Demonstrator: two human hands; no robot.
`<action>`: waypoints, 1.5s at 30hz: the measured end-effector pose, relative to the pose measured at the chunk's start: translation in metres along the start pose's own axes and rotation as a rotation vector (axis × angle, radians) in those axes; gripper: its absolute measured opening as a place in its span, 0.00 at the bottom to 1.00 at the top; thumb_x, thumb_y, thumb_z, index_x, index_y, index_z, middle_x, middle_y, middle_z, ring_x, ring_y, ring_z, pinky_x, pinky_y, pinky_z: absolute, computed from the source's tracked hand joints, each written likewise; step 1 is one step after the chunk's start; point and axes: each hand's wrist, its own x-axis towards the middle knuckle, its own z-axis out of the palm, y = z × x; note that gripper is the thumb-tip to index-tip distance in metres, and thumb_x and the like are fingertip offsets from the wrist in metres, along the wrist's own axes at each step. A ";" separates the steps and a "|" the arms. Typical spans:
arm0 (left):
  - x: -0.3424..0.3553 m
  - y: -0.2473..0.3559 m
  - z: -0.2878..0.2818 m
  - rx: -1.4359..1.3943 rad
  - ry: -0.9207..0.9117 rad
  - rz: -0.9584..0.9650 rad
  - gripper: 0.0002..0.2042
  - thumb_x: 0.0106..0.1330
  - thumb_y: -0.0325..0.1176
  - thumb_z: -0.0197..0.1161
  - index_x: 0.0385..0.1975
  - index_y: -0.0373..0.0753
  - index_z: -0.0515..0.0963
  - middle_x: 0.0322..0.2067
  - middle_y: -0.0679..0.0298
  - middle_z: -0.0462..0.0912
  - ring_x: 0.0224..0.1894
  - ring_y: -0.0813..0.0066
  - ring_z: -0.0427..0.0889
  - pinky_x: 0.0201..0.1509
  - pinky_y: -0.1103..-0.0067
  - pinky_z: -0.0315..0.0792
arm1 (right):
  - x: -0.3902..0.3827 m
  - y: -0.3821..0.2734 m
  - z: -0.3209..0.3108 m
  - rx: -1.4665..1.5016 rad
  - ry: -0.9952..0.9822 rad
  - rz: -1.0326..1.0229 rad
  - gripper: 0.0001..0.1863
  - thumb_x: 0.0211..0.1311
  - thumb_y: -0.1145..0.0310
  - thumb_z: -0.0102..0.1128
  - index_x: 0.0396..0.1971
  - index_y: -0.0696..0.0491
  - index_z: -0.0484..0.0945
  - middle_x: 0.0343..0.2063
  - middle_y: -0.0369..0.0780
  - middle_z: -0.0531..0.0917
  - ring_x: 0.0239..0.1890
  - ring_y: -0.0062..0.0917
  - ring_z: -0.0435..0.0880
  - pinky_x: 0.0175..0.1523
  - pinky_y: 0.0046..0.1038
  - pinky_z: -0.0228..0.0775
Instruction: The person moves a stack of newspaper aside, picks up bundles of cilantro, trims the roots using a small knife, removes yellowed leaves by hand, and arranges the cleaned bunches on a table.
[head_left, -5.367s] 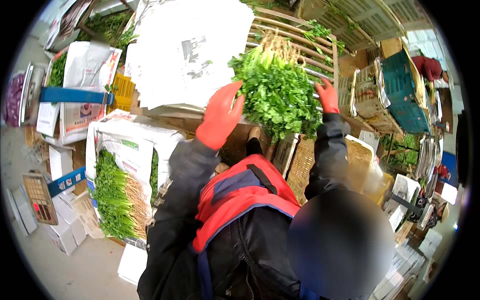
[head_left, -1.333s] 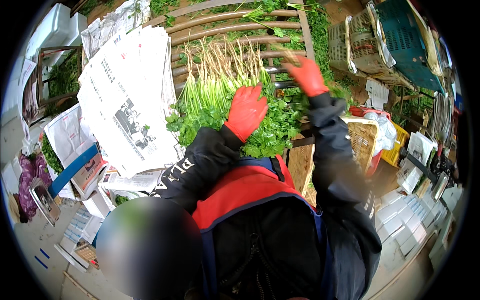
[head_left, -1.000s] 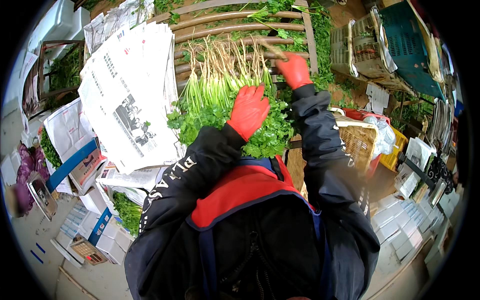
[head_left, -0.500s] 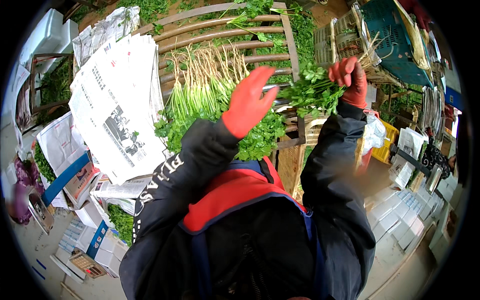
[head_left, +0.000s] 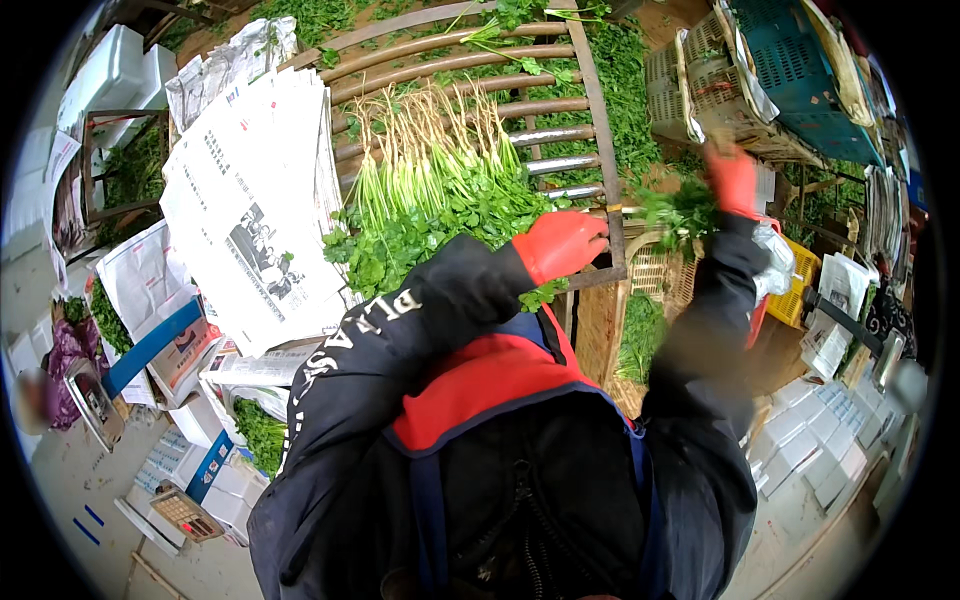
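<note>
Currently the right hand (head_left: 733,178), red-gloved, grips a small sprig bunch (head_left: 680,212) held out over the baskets (head_left: 660,275). Left hand (head_left: 560,243) rests open-fingered on the herb pile (head_left: 440,210) covering the slatted rack (head_left: 580,105). Herbs are light, limp, bruise easily; grasp at stems near roots.

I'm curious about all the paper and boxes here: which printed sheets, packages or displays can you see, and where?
Stack of printed newspaper sheets: left of the greens, white with grey pictures.
White cartons with blue tape: lower left.
Small weighing scale with a keypad: on the floor, bottom left.
Stacked white boxes: lower right.
</note>
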 end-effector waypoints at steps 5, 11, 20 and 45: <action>-0.033 -0.014 -0.041 0.312 0.449 0.046 0.09 0.58 0.32 0.58 0.37 0.37 0.76 0.33 0.56 0.78 0.35 0.55 0.77 0.37 0.68 0.72 | -0.023 -0.089 0.102 0.253 -0.170 0.240 0.14 0.53 0.62 0.62 0.37 0.53 0.82 0.19 0.40 0.81 0.17 0.19 0.77 0.26 0.26 0.69; -0.054 -0.040 -0.052 0.346 0.482 0.001 0.10 0.55 0.28 0.60 0.37 0.35 0.75 0.33 0.56 0.76 0.34 0.55 0.75 0.36 0.67 0.70 | -0.034 -0.137 0.221 -0.080 -0.381 -0.079 0.25 0.49 0.49 0.60 0.39 0.55 0.80 0.32 0.51 0.81 0.39 0.46 0.79 0.45 0.40 0.69; -0.072 -0.051 -0.067 0.362 0.562 -0.062 0.16 0.57 0.30 0.59 0.46 0.39 0.74 0.35 0.57 0.77 0.35 0.56 0.77 0.37 0.67 0.71 | -0.054 -0.122 0.200 0.939 -0.578 0.307 0.10 0.57 0.69 0.56 0.37 0.58 0.78 0.30 0.36 0.81 0.28 0.19 0.76 0.31 0.21 0.67; -0.031 -0.070 -0.069 0.422 0.426 -0.432 0.16 0.55 0.44 0.64 0.28 0.37 0.71 0.20 0.53 0.77 0.24 0.51 0.78 0.25 0.63 0.70 | -0.021 -0.105 0.230 0.256 -0.299 -0.120 0.22 0.51 0.59 0.61 0.42 0.59 0.77 0.39 0.51 0.81 0.44 0.46 0.77 0.49 0.35 0.69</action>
